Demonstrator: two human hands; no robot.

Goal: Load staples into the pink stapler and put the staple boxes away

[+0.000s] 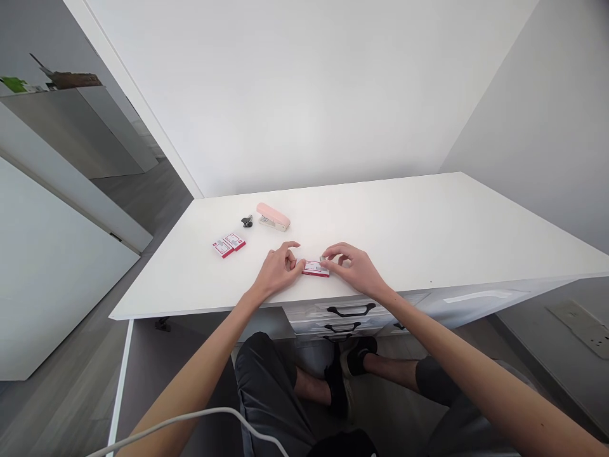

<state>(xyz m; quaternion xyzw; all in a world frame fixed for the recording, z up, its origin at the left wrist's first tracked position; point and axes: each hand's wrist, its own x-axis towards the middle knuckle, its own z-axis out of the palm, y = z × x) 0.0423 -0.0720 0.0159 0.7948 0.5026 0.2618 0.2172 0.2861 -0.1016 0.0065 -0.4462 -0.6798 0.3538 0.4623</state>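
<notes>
A small red and white box (316,268) lies near the front edge of the white desk (428,222). My left hand (278,269) grips the box's left end with curled fingers. My right hand (351,263) pinches at its right end, where a small grey piece, perhaps a strip of staples, shows between the fingertips. Both forearms reach in from the bottom of the view.
Two more red and white boxes (229,245) lie to the left. Behind them stand a pink stapler (273,217) and a small black clip (247,221). White drawers with black handles (351,311) sit under the desk, above my crossed legs. A white cable (190,420) runs bottom left.
</notes>
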